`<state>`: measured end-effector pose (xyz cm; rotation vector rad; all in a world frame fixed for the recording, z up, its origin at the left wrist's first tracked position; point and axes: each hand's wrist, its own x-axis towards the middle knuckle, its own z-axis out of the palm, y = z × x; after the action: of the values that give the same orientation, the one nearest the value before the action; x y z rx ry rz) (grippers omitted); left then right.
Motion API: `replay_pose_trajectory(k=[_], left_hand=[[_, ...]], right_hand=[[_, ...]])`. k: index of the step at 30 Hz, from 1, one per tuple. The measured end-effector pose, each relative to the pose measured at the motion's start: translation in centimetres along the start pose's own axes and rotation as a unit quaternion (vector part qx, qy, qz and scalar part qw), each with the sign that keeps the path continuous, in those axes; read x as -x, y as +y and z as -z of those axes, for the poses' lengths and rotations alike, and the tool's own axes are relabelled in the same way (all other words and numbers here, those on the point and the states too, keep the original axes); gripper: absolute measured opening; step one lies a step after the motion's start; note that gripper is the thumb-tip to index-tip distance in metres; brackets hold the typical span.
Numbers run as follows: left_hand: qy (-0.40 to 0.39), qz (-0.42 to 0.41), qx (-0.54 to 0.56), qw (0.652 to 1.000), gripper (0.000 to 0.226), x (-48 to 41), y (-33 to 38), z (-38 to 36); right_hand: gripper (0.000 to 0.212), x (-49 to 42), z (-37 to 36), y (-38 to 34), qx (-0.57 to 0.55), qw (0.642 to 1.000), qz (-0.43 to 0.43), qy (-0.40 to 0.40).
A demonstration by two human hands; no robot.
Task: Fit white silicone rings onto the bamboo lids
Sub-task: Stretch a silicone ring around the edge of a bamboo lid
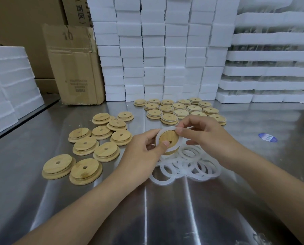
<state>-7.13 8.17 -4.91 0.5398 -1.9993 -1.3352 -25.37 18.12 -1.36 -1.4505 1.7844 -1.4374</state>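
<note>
— Steel tabletop (165, 218) fills my near view, both arms stretched over it. What do the hands hold?
— On my feed the left hand (142, 154) grips a bamboo lid (169, 136), thumb beside its hole. Over it, the right hand (206, 137) pinches a white silicone ring (165, 130), looped round the lid, at its top edge.
— Around them?
— I see loose rings (184, 164) beneath, bare lids (85, 147) to the left, ringed lids (181, 113) beyond, foam boxes (165, 59) behind.

Our shiny steel table (165, 209) carries a heap of white silicone rings (193, 171) just beneath our grip. Bare round bamboo lids (85, 147) lie to its left, ringed bamboo lids (166, 109) just beyond it. Stacked white foam boxes (165, 68) and a brown cardboard box (77, 76) stand farther back.
</note>
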Motion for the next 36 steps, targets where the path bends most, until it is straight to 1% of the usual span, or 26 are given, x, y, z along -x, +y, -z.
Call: replay_pose_trajectory(k=[3, 5, 15, 20, 24, 29, 33, 36], left_hand=[[0.001, 0.002, 0.02, 1.0, 0.039, 0.1, 0.2, -0.1], [0.005, -0.005, 0.022, 1.0, 0.044, 0.1, 0.3, -0.1], [-0.002, -0.025, 0.015, 1.0, 0.041, 0.3, 0.3, -0.2], [0.0, -0.018, 0.047, 0.999, 0.041, 0.2, 0.1, -0.1], [0.021, -0.014, 0.031, 0.999, 0.037, 0.0, -0.3, -0.1], [0.038, -0.002, 0.033, 0.999, 0.031, -0.2, -0.4, -0.1], [0.042, 0.005, 0.045, 0.998, 0.016, -0.2, -0.3, -0.1], [0.039, 0.017, 0.064, 0.997, 0.005, -0.2, -0.2, -0.1]], right_hand=[[0.008, -0.1, 0.3, 0.2, -0.013, 1.0, -0.007, -0.009], [0.008, -0.2, 0.3, 0.2, -0.019, 1.0, -0.009, -0.011], [0.014, -0.2, 0.3, 0.3, -0.017, 1.0, -0.019, -0.007], [0.017, -0.1, 0.1, 0.4, -0.019, 1.0, -0.018, -0.009], [0.014, -0.3, 0.2, 0.5, -0.012, 1.0, -0.021, -0.014], [0.012, -0.5, 1.0, 0.9, 0.017, 0.999, -0.026, -0.039], [0.01, -0.6, 1.7, 1.2, 0.03, 0.996, -0.032, -0.072], [0.015, -0.7, 2.0, 1.4, 0.037, 0.995, -0.039, -0.084]])
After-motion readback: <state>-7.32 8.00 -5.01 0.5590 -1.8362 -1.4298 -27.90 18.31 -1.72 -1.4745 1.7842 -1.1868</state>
